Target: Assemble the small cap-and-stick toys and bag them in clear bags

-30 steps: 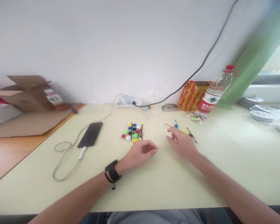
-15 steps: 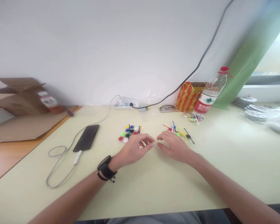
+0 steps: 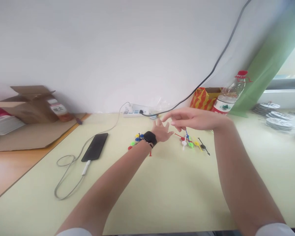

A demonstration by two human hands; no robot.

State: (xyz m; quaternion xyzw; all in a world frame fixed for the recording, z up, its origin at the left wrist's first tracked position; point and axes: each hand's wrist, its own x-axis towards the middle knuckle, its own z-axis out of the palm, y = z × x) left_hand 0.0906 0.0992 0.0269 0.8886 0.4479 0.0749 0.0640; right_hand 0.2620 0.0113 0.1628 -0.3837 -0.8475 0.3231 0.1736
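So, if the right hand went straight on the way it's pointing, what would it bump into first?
Probably the left hand, just beyond the right hand in this view. Depth is unclear, though: the right may be higher and pass over it.

Pale yellow-green tabletop (image 3: 174,190). Right of the black phone (image 3: 94,147), discs (image 3: 137,139) show yellow, blue, green and red; farther right, arrow pieces (image 3: 191,144) in 6 colours: red, white, blue, green, yellow, black; farther still, a red-and-yellow striped bag (image 3: 201,99).

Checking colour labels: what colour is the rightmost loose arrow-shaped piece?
Black. The arrow-shaped piece shows best in the head view, the only one.
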